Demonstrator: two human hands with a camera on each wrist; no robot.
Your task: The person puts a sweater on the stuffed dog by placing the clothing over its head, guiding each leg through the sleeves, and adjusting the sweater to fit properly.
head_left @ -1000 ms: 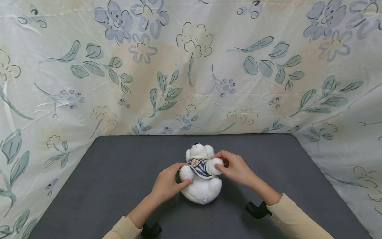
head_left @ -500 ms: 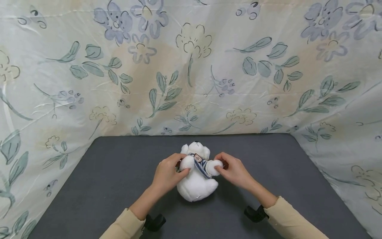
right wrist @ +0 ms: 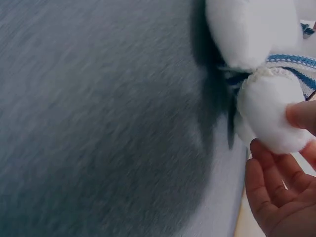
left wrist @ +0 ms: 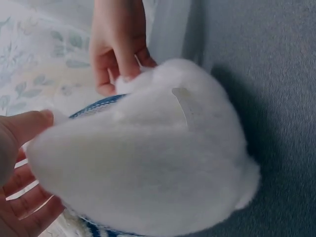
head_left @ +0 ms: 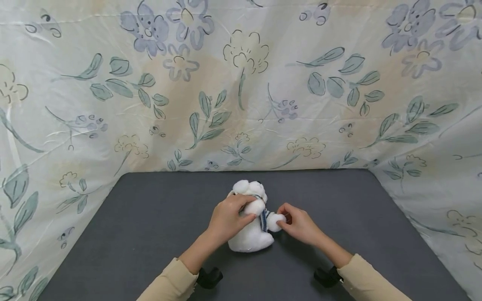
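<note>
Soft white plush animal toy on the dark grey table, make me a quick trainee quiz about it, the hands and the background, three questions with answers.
1. True or false: the left hand and right hand each hold a front paw of the soft white plush animal toy.

2. Where does the pale, floral-patterned cloth show in the head view?
A. Draped over the toy
B. Behind the dark grey table
C. In the right hand

3. Fill in: the toy's knitted top is white and ____.

Key:
1. True
2. B
3. Blue

Head view downward; wrist views close; bear (head_left: 247, 239) shared.
</note>
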